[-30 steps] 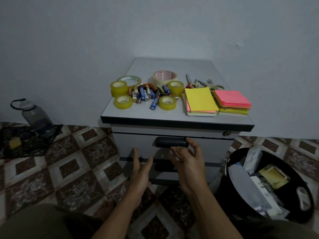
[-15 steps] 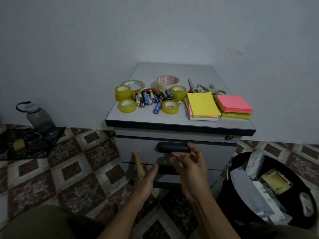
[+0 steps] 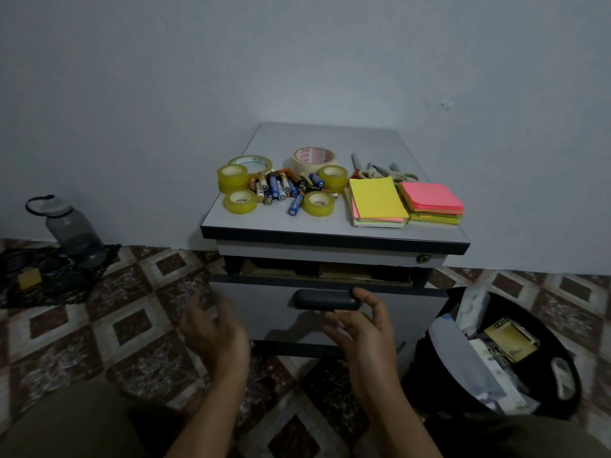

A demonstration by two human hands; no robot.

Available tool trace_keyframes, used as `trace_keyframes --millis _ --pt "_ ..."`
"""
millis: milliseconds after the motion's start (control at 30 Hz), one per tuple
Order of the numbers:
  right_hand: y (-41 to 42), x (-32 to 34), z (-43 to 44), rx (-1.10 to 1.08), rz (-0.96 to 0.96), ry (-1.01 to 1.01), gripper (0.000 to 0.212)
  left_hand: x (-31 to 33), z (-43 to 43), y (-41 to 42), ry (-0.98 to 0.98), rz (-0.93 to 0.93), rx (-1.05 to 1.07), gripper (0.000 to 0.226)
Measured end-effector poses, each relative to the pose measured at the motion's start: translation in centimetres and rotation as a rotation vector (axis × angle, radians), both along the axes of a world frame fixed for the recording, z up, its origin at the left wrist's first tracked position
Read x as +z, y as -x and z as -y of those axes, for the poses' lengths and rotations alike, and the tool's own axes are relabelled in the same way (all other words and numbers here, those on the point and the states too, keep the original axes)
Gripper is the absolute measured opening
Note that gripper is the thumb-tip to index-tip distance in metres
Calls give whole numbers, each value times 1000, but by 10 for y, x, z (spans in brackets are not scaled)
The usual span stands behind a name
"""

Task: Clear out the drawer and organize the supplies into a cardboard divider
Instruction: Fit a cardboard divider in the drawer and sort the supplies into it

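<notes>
Below the counter (image 3: 324,137), the right hand (image 3: 363,328) is touching the drawer handle (image 3: 325,299) with one fingertip, fingers relaxed; the left hand (image 3: 215,328) is hovering open beside it.

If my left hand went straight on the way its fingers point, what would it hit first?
Probably the grey drawer front, left of its black oblong handle; the left hand is blurred, so depth is uncertain.

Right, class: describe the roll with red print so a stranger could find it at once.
Look on top of the grey cabinet by the wall, where tape rolls surround a heap of batteries. The cream roll lies behind the heap, with red print on its core, unlike the yellowish see-through others.
</notes>
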State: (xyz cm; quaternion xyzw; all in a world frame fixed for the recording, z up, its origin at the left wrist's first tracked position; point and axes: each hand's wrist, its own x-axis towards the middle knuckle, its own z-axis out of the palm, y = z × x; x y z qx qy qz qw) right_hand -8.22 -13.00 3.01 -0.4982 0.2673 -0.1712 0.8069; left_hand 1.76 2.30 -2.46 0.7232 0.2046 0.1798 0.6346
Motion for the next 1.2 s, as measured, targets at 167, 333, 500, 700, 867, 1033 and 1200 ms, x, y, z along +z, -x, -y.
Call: trace_keyframes --millis 167,333,500,700,867,1033,1200 --pt "29 8 -9 56 -140 127 38 47 -17 8 35 103 -85 34" --pt "63 27 -15 171 -299 225 33 72 -22 23 -53 23 -200 25" --pt "84 52 -3 324 -425 330 32 83 -38 19 -281 -89 -364 27" --pt "72 71 60 114 -423 986 12 86 -44 -5 -561 -170 -642 39" --pt "29 45 121 184 -535 1311 22 82 -37 -37 -647 -235 -865 60" --pt "12 29 134 477 -569 1162 38 75 -35 -40 -730 -291 -1022 67" --pt "20 30 131 575 -641 1226 46 74 -37 -32 -801 -284 -1035 71"
